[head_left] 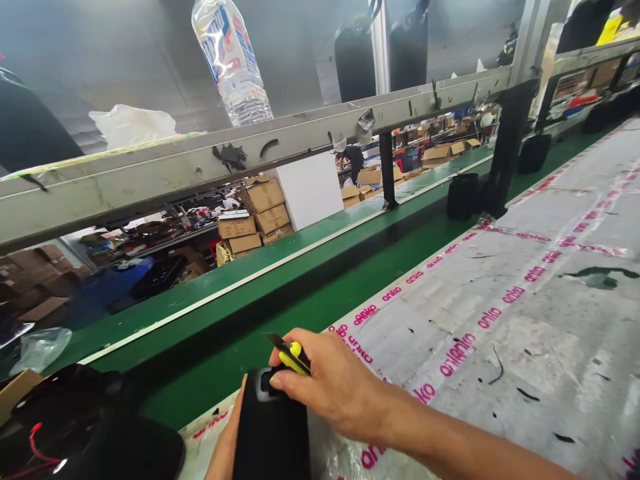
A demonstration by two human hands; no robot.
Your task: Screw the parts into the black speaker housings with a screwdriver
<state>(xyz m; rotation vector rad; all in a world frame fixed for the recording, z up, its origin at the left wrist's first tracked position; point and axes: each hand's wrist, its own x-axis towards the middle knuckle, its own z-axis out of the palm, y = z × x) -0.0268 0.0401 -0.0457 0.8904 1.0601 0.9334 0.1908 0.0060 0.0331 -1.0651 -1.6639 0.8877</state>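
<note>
A green conveyor belt (pixel 310 287) ran past my bench, and over it hung a grey metal rail (pixel 200 160) with a plastic water bottle (pixel 233 60) standing on the shelf above. Stacked cardboard boxes (pixel 257 217) sat beyond the belt. My bench wore a grey sheet (pixel 525 313) taped down with pink-lettered tape (pixel 457 353). Nothing lay between my hands and the work. My right hand (pixel 335 387) was closed around a yellow-and-black utility knife (pixel 293 357), its blade pointing up and left, just over the top end of a black pouch-like item (pixel 273 433). My left hand (pixel 225 443) cupped that item's left edge, fingers mostly hidden behind it, at the bench's near edge.
</note>
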